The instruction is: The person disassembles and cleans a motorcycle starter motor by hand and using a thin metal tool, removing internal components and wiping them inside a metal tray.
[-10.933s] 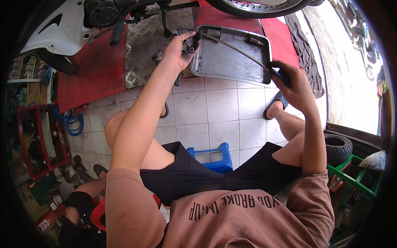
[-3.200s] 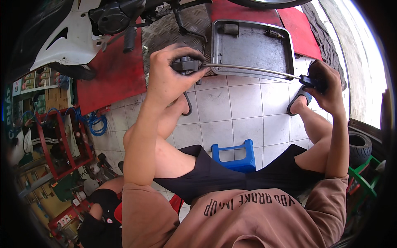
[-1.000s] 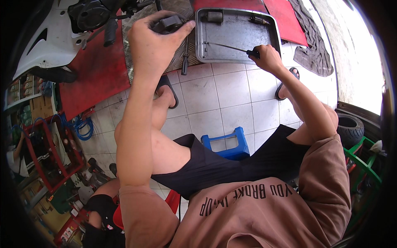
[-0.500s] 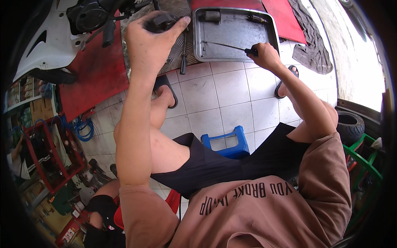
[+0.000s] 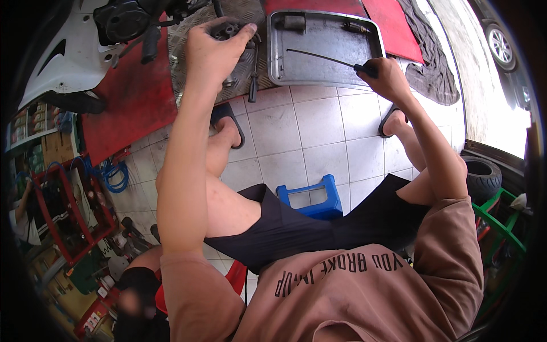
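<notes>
head view: left hand (image 5: 213, 48) closed round small dark metal part (image 5: 227, 29) over checker plate (image 5: 194, 34); looks heavy, rigid, prob greasy, so grip its body. right hand (image 5: 387, 77) clamps long thin tool (image 5: 325, 57) by handle, tip over grey tray (image 5: 327, 71).

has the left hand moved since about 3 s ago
Yes. The left hand with its dark metal part was over the white tiles; it now sits farther forward over the chequer plate, left of the grey tray.

Metal tray (image 5: 325, 80) on floor ahead, stool (image 5: 310, 196) between knees, scooter (image 5: 74, 51) far left
</notes>
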A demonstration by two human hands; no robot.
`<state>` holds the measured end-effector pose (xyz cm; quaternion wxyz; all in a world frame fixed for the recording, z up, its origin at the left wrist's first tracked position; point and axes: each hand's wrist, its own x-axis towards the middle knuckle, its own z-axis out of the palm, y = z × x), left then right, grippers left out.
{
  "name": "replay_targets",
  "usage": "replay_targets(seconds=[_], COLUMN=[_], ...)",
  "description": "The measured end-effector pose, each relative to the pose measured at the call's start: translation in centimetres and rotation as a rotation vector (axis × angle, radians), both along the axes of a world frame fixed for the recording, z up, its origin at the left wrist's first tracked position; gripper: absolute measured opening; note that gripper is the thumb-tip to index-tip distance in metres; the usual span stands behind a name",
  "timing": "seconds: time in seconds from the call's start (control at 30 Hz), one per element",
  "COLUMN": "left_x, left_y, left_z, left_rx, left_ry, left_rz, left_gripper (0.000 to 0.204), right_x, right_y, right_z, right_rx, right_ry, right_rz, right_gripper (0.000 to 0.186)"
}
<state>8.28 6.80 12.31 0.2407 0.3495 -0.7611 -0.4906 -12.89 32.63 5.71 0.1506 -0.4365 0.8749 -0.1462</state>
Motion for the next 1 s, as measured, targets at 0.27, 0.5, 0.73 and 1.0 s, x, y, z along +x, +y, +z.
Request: replay_targets(seconds=[0.27,0.5,0.73,1.0], left_x=[-2.1,-2.9,-3.1,-3.5], left_y=[0.0,0.0,0.6,0.9], left_z=[-1.7,-1.6,-1.0,-1.3], left_rx=[0.346,0.795,0.951,0.881], left_ry=[-0.106,-0.039,-0.017,0.047], left_rz=[0.037,0.055,-0.093,-0.137], left_gripper=[0.025,0.027,0.024,0.020], right_x=[0.2,0.4,0.1,-0.1], right_y=[3.2,5.4,6.5,7.3], right_z=[5.9,8.1,8.9,8.3], right_rx=[-0.334,-0.405,-0.417,-0.485], right_ry=[-0.060,-0.030,-0.043,-0.099], right_rz=[0.101,0.127,0.163,0.157], right_gripper=[0.021,0.021,0.020,0.023])
